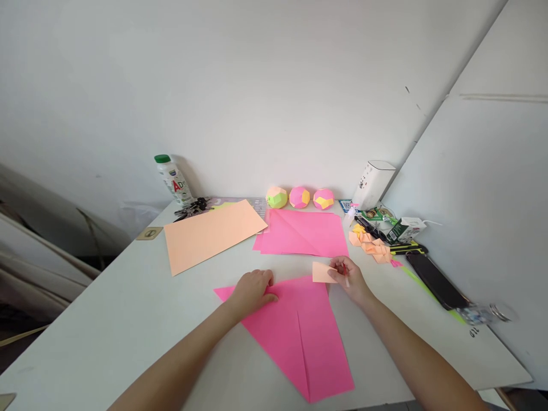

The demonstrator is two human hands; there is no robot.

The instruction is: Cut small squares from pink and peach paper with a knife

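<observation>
A folded pink paper sheet [295, 334] lies on the white table [128, 308] right in front of me. My left hand [253, 290] rests on its upper left part with the fingers curled down onto the paper, pressing it. My right hand [349, 278] hovers at the sheet's top right corner, pinching a small folded peach paper piece [322, 272] together with a thin red-and-white stick I cannot name.
Behind lie a peach sheet [212, 234] and more pink sheets [303, 233]. Three paper balls [299, 197] stand by the wall, with a green-capped bottle [173, 180], keys [191, 208], a white box [373, 184], folded peach pieces [371, 244], pens and a black case [435, 279].
</observation>
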